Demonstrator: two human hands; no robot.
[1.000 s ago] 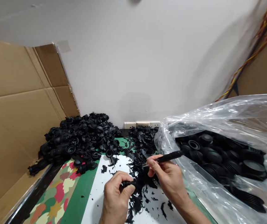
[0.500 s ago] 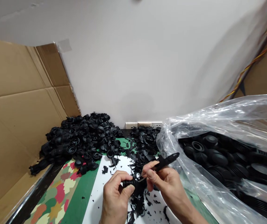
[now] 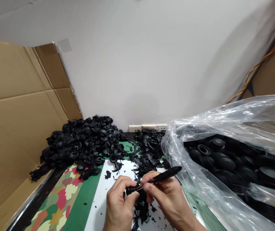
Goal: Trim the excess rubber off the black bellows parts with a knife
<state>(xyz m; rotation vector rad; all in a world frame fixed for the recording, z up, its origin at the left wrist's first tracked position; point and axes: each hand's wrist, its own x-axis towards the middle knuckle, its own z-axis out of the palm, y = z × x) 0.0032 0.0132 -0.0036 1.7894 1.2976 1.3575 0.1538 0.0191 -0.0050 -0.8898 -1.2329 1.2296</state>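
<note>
Two hands are working together near the bottom of the view, over the white sheet (image 3: 98,205). Your left hand (image 3: 118,205) is pinching a small black rubber part (image 3: 132,189) between thumb and fingers, holding it just above the sheet, and your right hand (image 3: 168,199) is gripping a black-handled knife (image 3: 162,175) like a pen, its thin tip touching the part.

To do this trimming well, you are best keeping the part pinched firmly, with your left fingertips behind the blade line rather than in front of it. Judging by the angle, the blade is pointing toward your left thumb, so short, shallow strokes look safer than one long pull. Turning the part with the left hand, not swinging the knife, should give a cleaner edge.

Black scraps (image 3: 143,208) are gathering on the sheet under your hands; they could hide the part if it slips. A heap of black parts (image 3: 81,144) is lying at the far left by the cardboard (image 3: 19,112), and a clear plastic bag (image 3: 224,128) of larger black parts is sitting at the right, just beside your knife hand.
</note>
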